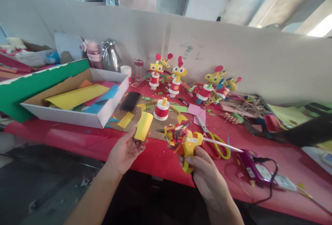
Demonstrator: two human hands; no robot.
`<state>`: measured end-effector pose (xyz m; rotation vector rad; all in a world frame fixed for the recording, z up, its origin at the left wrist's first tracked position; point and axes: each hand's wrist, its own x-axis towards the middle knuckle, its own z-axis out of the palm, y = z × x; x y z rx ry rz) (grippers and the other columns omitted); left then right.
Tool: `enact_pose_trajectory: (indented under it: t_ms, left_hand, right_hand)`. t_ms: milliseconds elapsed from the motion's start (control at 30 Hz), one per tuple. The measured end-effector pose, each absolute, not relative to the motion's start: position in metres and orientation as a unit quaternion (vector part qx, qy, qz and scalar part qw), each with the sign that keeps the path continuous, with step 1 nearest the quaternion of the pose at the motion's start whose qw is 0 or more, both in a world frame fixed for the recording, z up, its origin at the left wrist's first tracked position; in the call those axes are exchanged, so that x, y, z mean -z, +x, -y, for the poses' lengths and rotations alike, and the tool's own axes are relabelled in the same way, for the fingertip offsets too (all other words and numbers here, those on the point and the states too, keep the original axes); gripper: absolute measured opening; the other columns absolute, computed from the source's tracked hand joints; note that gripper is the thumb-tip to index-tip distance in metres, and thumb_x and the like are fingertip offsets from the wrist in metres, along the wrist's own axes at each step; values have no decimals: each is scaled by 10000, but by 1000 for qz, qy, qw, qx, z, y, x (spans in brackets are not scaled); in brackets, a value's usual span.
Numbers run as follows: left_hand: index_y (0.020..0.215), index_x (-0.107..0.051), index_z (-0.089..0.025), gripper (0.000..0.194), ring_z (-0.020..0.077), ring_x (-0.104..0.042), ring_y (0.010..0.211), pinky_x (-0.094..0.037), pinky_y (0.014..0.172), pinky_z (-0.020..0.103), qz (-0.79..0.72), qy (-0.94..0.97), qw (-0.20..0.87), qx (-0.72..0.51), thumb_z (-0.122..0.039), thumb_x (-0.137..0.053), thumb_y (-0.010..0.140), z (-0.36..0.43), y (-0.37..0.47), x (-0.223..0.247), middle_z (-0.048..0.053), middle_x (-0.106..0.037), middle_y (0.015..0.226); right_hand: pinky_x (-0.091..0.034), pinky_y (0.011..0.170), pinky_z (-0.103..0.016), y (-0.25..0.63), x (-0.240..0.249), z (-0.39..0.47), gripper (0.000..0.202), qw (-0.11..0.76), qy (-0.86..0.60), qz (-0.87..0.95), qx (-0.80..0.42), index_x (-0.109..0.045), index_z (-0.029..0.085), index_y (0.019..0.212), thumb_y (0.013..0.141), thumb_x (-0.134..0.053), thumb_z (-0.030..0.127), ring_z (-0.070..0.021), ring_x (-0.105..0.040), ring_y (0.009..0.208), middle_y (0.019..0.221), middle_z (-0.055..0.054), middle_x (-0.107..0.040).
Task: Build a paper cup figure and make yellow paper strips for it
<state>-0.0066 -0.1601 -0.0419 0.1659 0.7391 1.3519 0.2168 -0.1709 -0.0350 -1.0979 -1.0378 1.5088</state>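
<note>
Between its thumb and fingers my left hand (131,149) holds a yellow paper tube (144,126), tilted above the table's front edge. My right hand (203,166) is closed around the handle of a yellow hot glue gun (190,145). The gun's nozzle points left at the tube, apart from it, and its front is crusted with colourful paper scraps. A clear glue stick (220,143) juts from its back. Just behind both hands stands a red and white paper-cup body (162,110) with a yellow stub on top and spiral paper arms.
Several finished paper figures (177,79) stand along the back. At left is a white box (101,116) of coloured paper, with a black phone (131,101) beside it. Yellow-handled scissors (219,145) and a purple power strip (255,169) with a black cord lie at right.
</note>
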Motion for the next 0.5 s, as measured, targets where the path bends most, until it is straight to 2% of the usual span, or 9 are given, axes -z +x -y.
enact_pose_trajectory:
  t_ms: [100, 267, 367, 500]
  left_hand:
    - [1055, -658, -139, 211, 134, -633, 581, -522, 520, 227, -337, 75, 717, -605, -273, -556, 928, 162, -7, 42, 70, -696, 774]
    - [1034, -652, -124, 200, 136, -629, 583, -495, 490, 216, -357, 95, 710, -600, -266, -568, 921, 164, -5, 41, 82, -689, 783]
    - [1005, -650, -130, 174, 126, -618, 585, -482, 479, 209, -372, 94, 701, -601, -261, -577, 916, 164, -5, 42, 89, -690, 832]
    - [992, -657, -146, 148, 114, -606, 579, -497, 498, 210, -383, 91, 689, -609, -250, -596, 905, 163, -5, 44, 47, -655, 772]
  right_hand:
    - [-428, 576, -231, 213, 37, 175, 259, 487, -454, 493, -561, -637, 179, 854, 767, -734, 403, -123, -524, 642, 721, -6, -613]
    - [-449, 585, -251, 207, 40, 182, 250, 472, -464, 625, -413, -603, 177, 874, 919, -563, 420, -139, -544, 641, 720, -21, -603]
    - [-452, 562, -248, 205, 42, 184, 247, 457, -474, 665, -353, -593, 182, 872, 950, -512, 401, -141, -545, 618, 712, -22, -595]
    - [-440, 542, -248, 202, 45, 181, 206, 435, -477, 709, -283, -600, 189, 928, 960, -497, 364, -144, -527, 584, 678, -5, -572]
